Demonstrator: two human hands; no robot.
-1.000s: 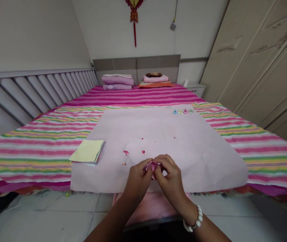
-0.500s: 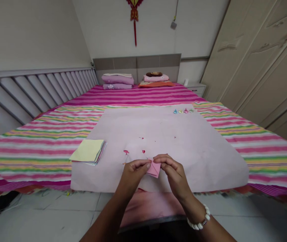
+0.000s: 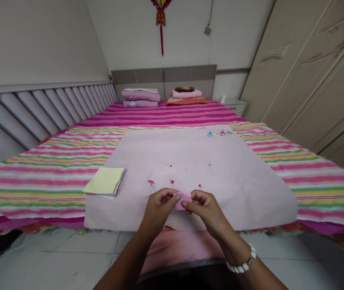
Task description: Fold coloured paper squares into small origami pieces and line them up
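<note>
A small folded piece of pink paper (image 3: 184,197) is held up between both hands, above the near part of the pale sheet (image 3: 235,177). My left hand (image 3: 160,204) pinches its left edge between thumb and fingers. On the right edge, my right hand (image 3: 204,206) grips it with the thumb in front and the fingers bent behind. A bracelet of white beads (image 3: 242,262) circles the right wrist. Just beyond the hands, holes or torn spots in the sheet show red, one of them a red spot (image 3: 172,182).
A stack of coloured paper squares (image 3: 105,181), yellow on top, lies at the sheet's left edge. Several small folded paper figures (image 3: 222,133) stand in a row at the far right. Striped bedding (image 3: 280,157) spreads around the sheet; a slatted rail (image 3: 54,106) runs along the left.
My right hand has shifted its hold on the pink paper, its thumb now on the front face. The paper now looks rectangular, its diagonal crease no longer showing.
</note>
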